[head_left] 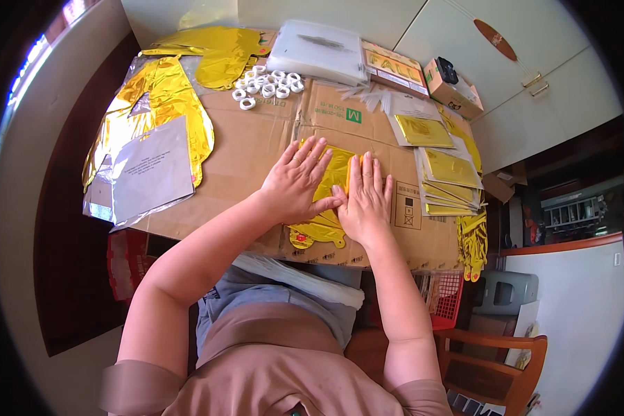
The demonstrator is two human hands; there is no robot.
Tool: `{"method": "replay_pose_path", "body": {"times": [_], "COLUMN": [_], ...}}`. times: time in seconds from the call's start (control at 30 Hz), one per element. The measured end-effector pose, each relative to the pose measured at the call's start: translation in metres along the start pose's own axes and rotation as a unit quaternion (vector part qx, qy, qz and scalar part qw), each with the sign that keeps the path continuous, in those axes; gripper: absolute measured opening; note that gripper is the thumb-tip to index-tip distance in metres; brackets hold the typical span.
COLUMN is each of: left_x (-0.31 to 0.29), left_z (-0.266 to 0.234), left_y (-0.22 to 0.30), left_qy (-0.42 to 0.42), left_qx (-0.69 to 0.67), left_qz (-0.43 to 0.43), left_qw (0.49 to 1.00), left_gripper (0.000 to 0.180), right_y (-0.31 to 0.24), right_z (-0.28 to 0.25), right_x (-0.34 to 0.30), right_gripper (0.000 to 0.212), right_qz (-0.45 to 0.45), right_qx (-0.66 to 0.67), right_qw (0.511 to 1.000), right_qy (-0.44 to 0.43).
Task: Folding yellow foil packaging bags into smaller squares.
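Note:
A gold foil balloon point(320, 230), lying flat and partly folded, is on the cardboard near the table's front edge. My left hand point(297, 182) lies flat across its left part with the fingers slightly spread. Flat along the balloon's right side, my right hand point(364, 200) has its fingers stretched out and pointing away from me. The two thumbs meet over the foil. Much of the balloon's middle is hidden under my hands. Both hands are open, pressing on the foil without gripping it.
Opened cardboard point(246, 149) covers the table. Loose gold foil balloons point(180, 90) and a grey printed sheet point(152, 163) lie left. White ribbon rolls point(267, 89), a stack of clear bags point(317, 55) and a small box point(453, 87) stand behind. Packed gold balloons point(451, 166) are stacked right.

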State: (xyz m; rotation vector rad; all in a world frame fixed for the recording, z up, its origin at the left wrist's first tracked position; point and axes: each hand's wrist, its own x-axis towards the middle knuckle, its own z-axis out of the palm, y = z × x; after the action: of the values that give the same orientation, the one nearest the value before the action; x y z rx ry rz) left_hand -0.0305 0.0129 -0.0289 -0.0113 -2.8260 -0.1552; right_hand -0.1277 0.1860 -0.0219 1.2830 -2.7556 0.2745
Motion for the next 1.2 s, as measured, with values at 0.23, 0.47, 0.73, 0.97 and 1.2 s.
{"method": "replay_pose_path", "body": {"times": [0.23,0.47,0.73,0.97,1.2], "left_x": [0.0,-0.001,-0.003,-0.003,-0.023], "left_z": [0.001,-0.006,0.0,-0.01,-0.049], "left_y": [-0.001,0.001,-0.001,-0.014,-0.026], "left_qy": [-0.011,-0.025,0.001,0.063,0.061], "left_qx": [-0.008,-0.007,-0.027,-0.187,-0.271], "left_qz": [-0.01,-0.013,-0.009,-0.016,0.131], "left_qw": [1.0,1.0,1.0,0.98,0.952], "left_gripper": [0.096,0.092,0.089,0.068,0.044], "right_y": [0.001,0.012,0.015,0.022,0.022], "right_z": [0.001,-0.006,-0.026,-0.047,-0.046], "right_x": [0.0,-0.004,-0.047,-0.067,-0.059], "right_gripper": [0.073,0.064,0.049,0.037,0.03], "right_qz": [0.003,-0.021,-0.128,-0.19,-0.247], "right_qx": [0.004,0.141,0.119,0.063,0.014], "right_qw": [1.0,0.988,0.979,0.973,0.961], "right_qy": [-0.001,0.062,0.103,0.115,0.12]}}
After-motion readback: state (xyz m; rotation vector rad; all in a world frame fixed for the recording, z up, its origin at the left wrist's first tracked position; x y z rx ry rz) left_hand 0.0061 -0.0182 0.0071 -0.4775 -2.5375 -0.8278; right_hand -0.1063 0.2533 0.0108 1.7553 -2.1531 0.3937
